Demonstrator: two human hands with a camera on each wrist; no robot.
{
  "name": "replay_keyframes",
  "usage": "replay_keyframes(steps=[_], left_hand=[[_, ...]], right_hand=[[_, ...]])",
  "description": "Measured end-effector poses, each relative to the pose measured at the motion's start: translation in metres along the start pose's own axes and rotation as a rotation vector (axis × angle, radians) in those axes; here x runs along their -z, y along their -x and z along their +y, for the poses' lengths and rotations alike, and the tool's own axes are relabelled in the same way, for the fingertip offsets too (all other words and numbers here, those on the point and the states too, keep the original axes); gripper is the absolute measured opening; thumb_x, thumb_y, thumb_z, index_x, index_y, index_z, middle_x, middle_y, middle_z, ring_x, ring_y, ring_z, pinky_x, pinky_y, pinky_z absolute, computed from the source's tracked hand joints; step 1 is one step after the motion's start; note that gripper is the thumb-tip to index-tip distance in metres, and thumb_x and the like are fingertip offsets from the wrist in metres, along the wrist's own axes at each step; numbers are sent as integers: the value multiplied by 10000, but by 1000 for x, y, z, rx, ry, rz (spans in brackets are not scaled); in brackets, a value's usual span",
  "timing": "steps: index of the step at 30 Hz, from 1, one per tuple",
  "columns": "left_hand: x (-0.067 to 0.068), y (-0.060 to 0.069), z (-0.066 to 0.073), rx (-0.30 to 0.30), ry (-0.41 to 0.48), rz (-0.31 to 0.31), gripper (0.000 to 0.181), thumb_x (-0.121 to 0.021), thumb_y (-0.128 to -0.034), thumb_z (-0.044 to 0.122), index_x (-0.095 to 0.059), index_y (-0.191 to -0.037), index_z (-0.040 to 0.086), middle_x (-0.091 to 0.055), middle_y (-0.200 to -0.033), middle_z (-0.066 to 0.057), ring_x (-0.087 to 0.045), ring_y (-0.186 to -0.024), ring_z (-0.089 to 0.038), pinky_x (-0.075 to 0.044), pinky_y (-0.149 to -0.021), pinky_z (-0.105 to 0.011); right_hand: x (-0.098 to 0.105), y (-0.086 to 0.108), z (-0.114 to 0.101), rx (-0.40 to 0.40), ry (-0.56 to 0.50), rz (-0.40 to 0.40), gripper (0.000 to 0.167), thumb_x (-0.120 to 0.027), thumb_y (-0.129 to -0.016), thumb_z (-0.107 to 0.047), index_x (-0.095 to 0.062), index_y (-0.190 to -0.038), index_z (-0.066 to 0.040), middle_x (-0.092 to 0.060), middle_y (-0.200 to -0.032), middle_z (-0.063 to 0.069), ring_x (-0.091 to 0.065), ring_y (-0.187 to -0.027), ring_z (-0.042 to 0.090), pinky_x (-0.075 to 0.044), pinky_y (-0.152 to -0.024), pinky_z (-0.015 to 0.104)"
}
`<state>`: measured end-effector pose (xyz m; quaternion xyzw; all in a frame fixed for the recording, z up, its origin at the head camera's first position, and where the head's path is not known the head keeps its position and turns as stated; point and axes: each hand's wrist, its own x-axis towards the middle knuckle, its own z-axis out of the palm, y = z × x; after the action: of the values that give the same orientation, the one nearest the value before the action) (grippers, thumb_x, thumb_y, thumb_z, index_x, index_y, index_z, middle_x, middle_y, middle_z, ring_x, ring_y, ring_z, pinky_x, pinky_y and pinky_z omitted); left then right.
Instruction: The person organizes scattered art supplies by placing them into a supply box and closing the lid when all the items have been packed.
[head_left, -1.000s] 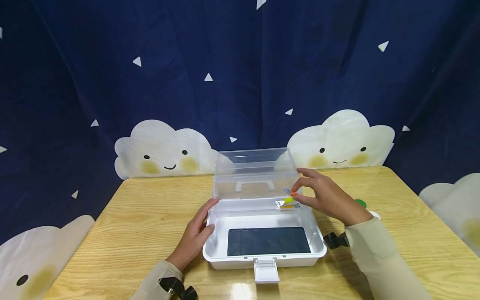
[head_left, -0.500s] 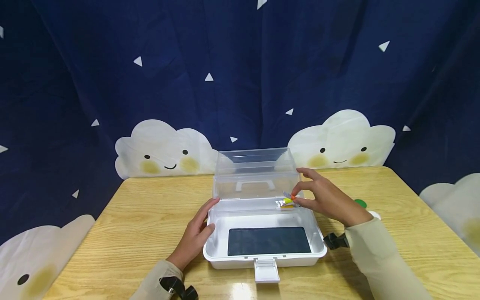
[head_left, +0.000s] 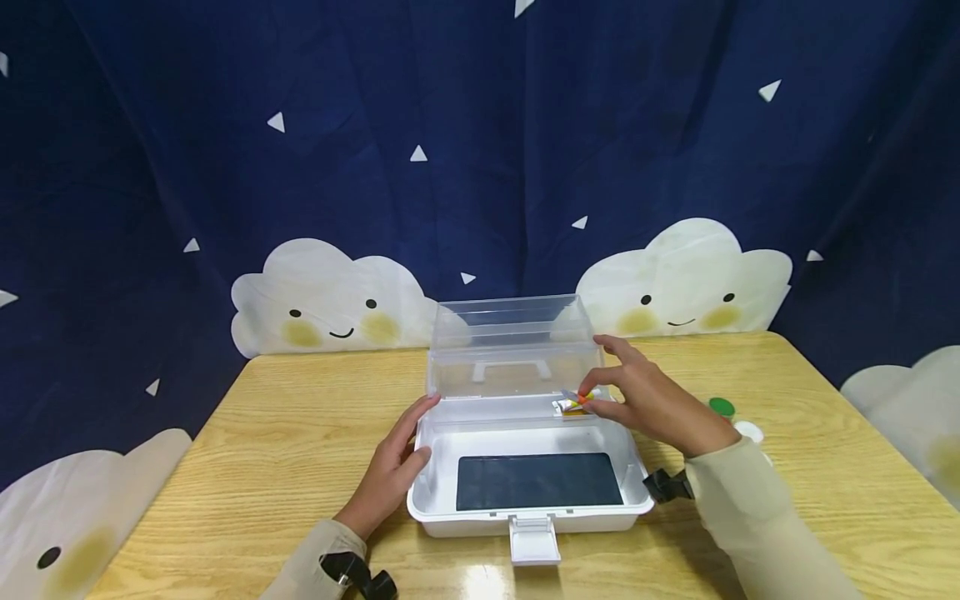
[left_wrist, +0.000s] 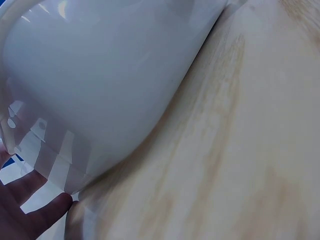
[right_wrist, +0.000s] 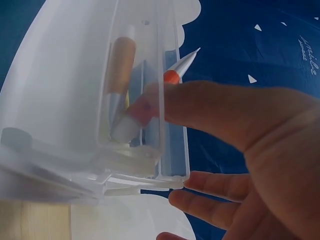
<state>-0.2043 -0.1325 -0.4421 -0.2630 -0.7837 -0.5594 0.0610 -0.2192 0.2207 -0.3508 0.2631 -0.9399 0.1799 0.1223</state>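
Observation:
A white plastic box point(head_left: 528, 525) stands on the table with its clear lid point(head_left: 457, 375) raised. My left hand point(head_left: 388, 475) rests against its left side, the thumb at the rim; in the left wrist view, fingertips touch the box's outer wall point(left_wrist: 100, 90). Over the back tray point(head_left: 495, 410), at its right end, my right hand point(head_left: 641, 392) pinches a small paint tube point(right_wrist: 184, 65) with an orange band and silver end. Yellow and orange tubes point(head_left: 572, 411) lie below, partly hidden by the fingers. Through translucent plastic, the right wrist view shows an orange tube point(right_wrist: 122, 65).
A flat dark rectangle point(head_left: 538, 482) covers much of the box floor. The front latch point(head_left: 534, 546) hangs down. A green lid point(head_left: 722, 407) and white round items point(head_left: 750, 431) sit right of the box, partly behind the right arm. A dark blue curtain point(head_left: 480, 150) hangs behind the table.
My right hand has moved slightly down and left with the paint tube, closer to the tubes in the tray. The left hand stays at the box's side.

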Motion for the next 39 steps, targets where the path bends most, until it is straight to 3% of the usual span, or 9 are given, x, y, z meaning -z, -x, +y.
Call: replay_keyframes(steps=[5,13,20,34,39], left_hand=[[1,0,11,-3,-4,-4,626,-465,-891,-112,-376,-1477,86,-296,-1546,-139,-351,-1364,-305,-429,-972,-276],[-1,0,-21,11,4,6,693,-473,-905,-95,-376,-1480,280,-287,-1556,36,-340,-1380,-188,-419,-1003,-341],[-1,-1,-25,-9,10,2,688,-471,-906,-75,-373,-1481,290,-287,-1555,35,-334,-1384,-212,-398,-1012,-469],[-1,-1,-25,-16,-3,1,708,-475,-894,-84,-360,-1491,278,-283,-1560,20,-351,-1378,-238,-421,-1005,-350],[-1,-1,-24,-33,1,-10,689,-468,-903,-85,-353,-1497,246,-277,-1564,-16,-342,-1381,-275,-421,-1003,-364]], right_hand=[[-2,0,0,3,16,8,103,-793,-793,-184,-749,-869,-238,-407,-1409,266,-422,-1249,453,-450,-914,579],[-2,0,-2,-38,21,-4,110,-797,-787,-178,-758,-867,-242,-381,-1435,246,-394,-1269,446,-448,-925,577],[-3,-1,-2,-70,22,-17,102,-797,-788,-185,-768,-872,-235,-372,-1449,232,-361,-1291,451,-406,-957,611],[-3,-1,-1,-57,25,-18,90,-794,-788,-174,-782,-868,-215,-367,-1445,247,-367,-1287,454,-384,-989,595],[-2,-1,-1,-65,28,-27,95,-792,-790,-176,-786,-878,-211,-354,-1453,243,-386,-1272,463,-390,-984,594]])
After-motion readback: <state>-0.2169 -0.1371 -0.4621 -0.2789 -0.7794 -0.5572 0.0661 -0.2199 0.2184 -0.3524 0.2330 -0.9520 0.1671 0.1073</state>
